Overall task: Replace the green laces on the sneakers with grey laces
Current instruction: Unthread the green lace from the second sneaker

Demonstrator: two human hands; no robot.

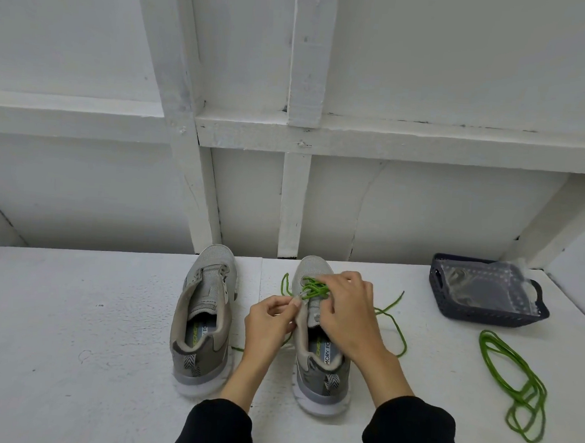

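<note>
Your left hand point(267, 319) pinches the right sneaker's point(314, 339) eyelet edge, your right hand point(344, 310) has fingers curled into its green lace point(314, 287) — sneaker sits at 6 o'clock on the surface point(73, 310). Left sneaker point(203, 318) is laceless. Loose green lace point(514, 382) lies at 4 o'clock, basket point(485, 291) at 3.

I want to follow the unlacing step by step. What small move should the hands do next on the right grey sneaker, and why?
Probably pull the green lace out of the next eyelets of the right grey sneaker: it is still threaded near the toe, its ends lie loose, both the left hand and the right hand are on it.
</note>
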